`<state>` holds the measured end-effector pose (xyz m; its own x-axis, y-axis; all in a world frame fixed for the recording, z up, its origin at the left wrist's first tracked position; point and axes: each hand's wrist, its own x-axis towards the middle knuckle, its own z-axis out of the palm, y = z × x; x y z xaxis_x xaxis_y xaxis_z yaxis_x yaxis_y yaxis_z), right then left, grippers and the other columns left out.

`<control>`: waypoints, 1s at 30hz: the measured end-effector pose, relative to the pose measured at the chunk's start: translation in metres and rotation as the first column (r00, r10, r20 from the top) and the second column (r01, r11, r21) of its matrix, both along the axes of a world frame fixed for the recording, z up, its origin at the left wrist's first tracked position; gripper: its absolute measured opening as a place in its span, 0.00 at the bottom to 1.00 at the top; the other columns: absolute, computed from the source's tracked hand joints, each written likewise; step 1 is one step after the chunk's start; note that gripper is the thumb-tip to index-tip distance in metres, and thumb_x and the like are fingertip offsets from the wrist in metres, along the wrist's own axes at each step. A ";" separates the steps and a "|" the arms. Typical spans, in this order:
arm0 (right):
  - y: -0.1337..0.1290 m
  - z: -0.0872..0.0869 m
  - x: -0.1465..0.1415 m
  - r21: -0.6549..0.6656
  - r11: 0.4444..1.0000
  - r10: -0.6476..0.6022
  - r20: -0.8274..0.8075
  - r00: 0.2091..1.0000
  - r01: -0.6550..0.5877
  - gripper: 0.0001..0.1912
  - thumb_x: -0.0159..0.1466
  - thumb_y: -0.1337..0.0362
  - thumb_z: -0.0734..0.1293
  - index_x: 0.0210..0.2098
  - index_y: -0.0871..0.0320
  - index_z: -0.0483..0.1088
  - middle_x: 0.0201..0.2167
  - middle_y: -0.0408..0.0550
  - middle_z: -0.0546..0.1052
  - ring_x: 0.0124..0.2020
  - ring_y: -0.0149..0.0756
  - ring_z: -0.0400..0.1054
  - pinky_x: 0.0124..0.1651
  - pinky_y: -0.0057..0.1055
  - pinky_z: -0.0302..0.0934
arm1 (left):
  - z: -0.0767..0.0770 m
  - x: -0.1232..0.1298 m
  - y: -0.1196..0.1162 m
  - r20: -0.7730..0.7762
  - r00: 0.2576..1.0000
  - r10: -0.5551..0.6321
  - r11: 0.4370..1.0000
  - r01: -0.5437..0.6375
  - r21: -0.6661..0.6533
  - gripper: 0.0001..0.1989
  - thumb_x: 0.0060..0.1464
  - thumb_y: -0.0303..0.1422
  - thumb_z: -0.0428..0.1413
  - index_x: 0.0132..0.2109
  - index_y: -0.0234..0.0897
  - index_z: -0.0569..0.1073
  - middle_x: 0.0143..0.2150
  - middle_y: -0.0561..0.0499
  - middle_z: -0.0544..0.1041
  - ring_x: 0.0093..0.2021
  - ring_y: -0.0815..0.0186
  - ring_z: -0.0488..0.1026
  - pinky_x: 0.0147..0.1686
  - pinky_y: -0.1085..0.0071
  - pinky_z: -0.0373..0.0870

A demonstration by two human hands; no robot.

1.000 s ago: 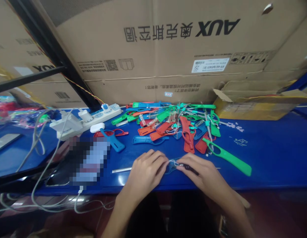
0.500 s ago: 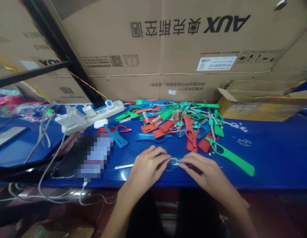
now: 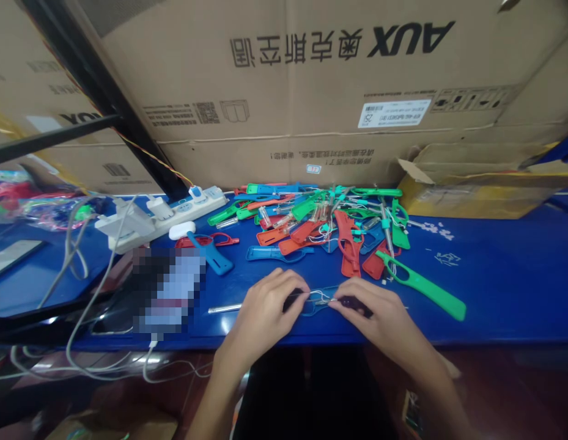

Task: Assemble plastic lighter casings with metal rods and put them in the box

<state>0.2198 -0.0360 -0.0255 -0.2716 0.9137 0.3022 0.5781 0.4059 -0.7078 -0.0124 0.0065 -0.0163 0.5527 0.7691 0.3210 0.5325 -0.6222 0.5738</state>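
Observation:
Near the table's front edge, my left hand (image 3: 272, 308) pinches the end of some thin white wires (image 3: 318, 293), fingertips pressed together. To its right, my right hand (image 3: 370, 302) is closed round a dark-handled tool (image 3: 354, 304), whose tip meets the wires. Beneath the wires, between both hands, lies a blue plastic lighter shell (image 3: 317, 307), partly covered by them. A silver metal tube (image 3: 225, 308) sticks out to the left from under my left hand. Beyond, a pile of red, green and blue lighter shells (image 3: 350, 241) lies with clear and metal parts.
A green lighter shell (image 3: 430, 293) lies right of my right hand. At left are a phone (image 3: 176, 293) on a cable, a white power strip (image 3: 187, 211) and a blue shell (image 3: 213, 253). Large cardboard (image 3: 284, 79) stands behind; an open box (image 3: 471, 189) is at back right.
The view has shifted slightly, moving the table's contents left in the picture. My left fingers have shifted a little at the wires; both hands stay close together.

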 end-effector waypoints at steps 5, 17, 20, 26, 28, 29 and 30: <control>0.001 0.002 0.000 -0.009 0.999 0.033 -0.028 0.999 -0.034 0.02 0.71 0.64 0.67 0.40 0.54 0.73 0.37 0.43 0.77 0.37 0.31 0.72 0.38 0.26 0.64 | 0.000 0.001 -0.002 -0.020 1.000 0.008 1.000 -0.008 0.020 0.05 0.69 0.31 0.54 0.48 0.41 0.74 0.46 0.52 0.79 0.46 0.61 0.73 0.48 0.63 0.67; -0.002 0.003 0.001 0.016 0.998 0.068 -0.047 0.997 -0.067 0.06 0.70 0.69 0.65 0.43 0.53 0.73 0.41 0.45 0.78 0.39 0.31 0.73 0.38 0.24 0.66 | 0.004 0.005 -0.007 -0.140 0.983 -0.117 0.978 0.139 0.153 0.11 0.70 0.36 0.53 0.56 0.41 0.73 0.56 0.47 0.75 0.52 0.60 0.70 0.50 0.60 0.66; -0.002 0.005 0.002 0.007 0.997 0.071 -0.054 0.996 -0.070 0.05 0.71 0.68 0.66 0.43 0.53 0.73 0.41 0.45 0.78 0.39 0.32 0.74 0.38 0.25 0.66 | 0.003 0.006 -0.008 -0.136 0.983 -0.123 0.967 0.150 0.208 0.10 0.70 0.35 0.53 0.54 0.40 0.73 0.54 0.48 0.76 0.51 0.60 0.71 0.49 0.61 0.65; -0.003 0.008 0.002 0.006 0.997 0.073 -0.087 0.994 -0.073 0.04 0.70 0.66 0.67 0.41 0.53 0.75 0.39 0.45 0.79 0.38 0.33 0.75 0.39 0.26 0.68 | 0.003 0.006 -0.009 -0.112 0.979 -0.171 0.950 0.194 0.244 0.08 0.70 0.31 0.53 0.53 0.37 0.73 0.51 0.49 0.79 0.49 0.62 0.73 0.47 0.63 0.65; -0.004 0.008 0.003 0.011 0.997 0.076 -0.104 0.992 -0.075 0.04 0.70 0.67 0.68 0.41 0.53 0.75 0.39 0.44 0.80 0.39 0.33 0.75 0.41 0.25 0.68 | 0.004 0.006 -0.009 -0.094 0.978 -0.189 0.947 0.207 0.248 0.08 0.69 0.30 0.54 0.53 0.36 0.73 0.50 0.49 0.79 0.48 0.63 0.73 0.46 0.63 0.65; -0.004 0.008 0.003 0.014 0.997 0.080 -0.111 0.991 -0.079 0.03 0.70 0.67 0.68 0.41 0.53 0.75 0.39 0.44 0.80 0.39 0.32 0.75 0.42 0.25 0.68 | 0.004 0.005 -0.009 -0.085 0.978 -0.193 0.944 0.208 0.254 0.08 0.69 0.29 0.54 0.53 0.36 0.73 0.50 0.49 0.79 0.47 0.63 0.73 0.45 0.64 0.65; -0.004 0.008 0.003 0.017 0.996 0.084 -0.117 0.990 -0.083 0.03 0.69 0.67 0.68 0.41 0.53 0.75 0.39 0.44 0.80 0.39 0.32 0.75 0.42 0.25 0.68 | 0.004 0.005 -0.009 -0.078 0.978 -0.195 0.942 0.209 0.261 0.08 0.69 0.29 0.54 0.53 0.36 0.73 0.49 0.49 0.79 0.47 0.64 0.73 0.45 0.64 0.65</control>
